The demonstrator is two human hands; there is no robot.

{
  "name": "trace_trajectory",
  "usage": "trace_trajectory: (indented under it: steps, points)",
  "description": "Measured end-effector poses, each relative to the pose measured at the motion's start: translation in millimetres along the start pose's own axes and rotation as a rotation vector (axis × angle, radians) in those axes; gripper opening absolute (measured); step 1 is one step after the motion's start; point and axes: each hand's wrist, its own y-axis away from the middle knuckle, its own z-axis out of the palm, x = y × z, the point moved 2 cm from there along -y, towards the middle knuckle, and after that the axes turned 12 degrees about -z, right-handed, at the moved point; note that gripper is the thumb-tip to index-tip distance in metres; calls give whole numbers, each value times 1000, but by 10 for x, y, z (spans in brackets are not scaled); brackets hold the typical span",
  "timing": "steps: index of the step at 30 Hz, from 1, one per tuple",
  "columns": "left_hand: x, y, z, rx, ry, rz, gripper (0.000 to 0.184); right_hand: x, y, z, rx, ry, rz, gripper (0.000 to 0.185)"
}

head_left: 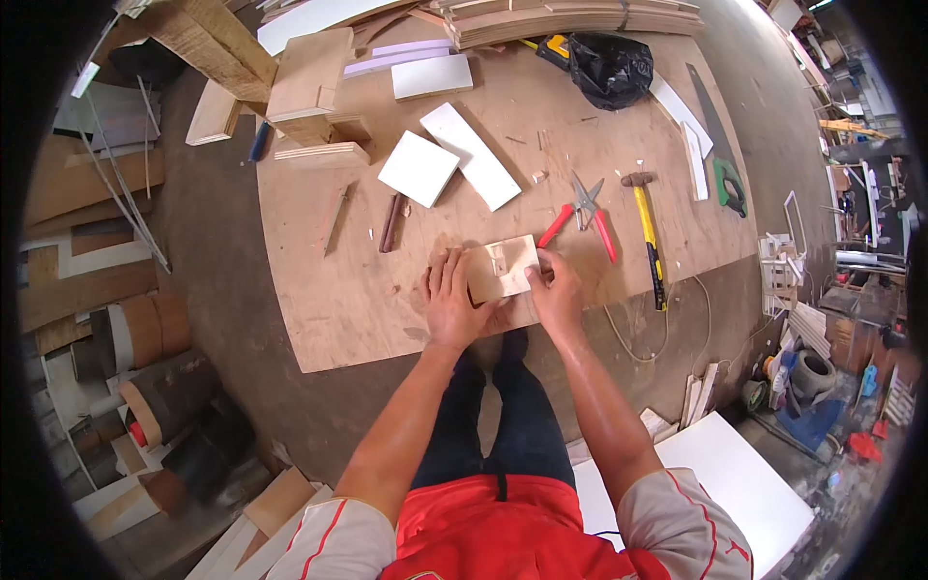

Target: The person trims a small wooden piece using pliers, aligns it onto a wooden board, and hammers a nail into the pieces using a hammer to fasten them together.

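Between my two hands, near the front edge of the plywood tabletop, is a small pale wooden block with a notch or slot cut in its upper face. My left hand grips its left side, fingers on top and thumb along the near edge. On its right end, my right hand pinches it with thumb and fingers. Just beyond the right hand lie red-handled snips, blades spread. A hammer with a yellow and black handle rests farther right. To the left are a brown-handled chisel and a thin blade-like strip.
White boards lie at the table's middle. A green-handled saw is along the right edge, near a black plastic bag and a tape measure. A wooden frame stands at the far left. Stacked planks line the back.
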Motion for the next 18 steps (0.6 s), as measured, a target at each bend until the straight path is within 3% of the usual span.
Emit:
trace_trajectory:
  steps: [10, 16, 18]
  points:
    - [87, -14, -128, 1, 20, 17, 102, -19, 14, -7, 50, -14, -19, 37]
    - [218, -150, -209, 63, 76, 63, 81, -167, -63, -58, 109, 22, -134, 32]
    - [315, -237, -205, 100, 114, 95, 65, -258, -139, -121, 126, 17, -160, 30]
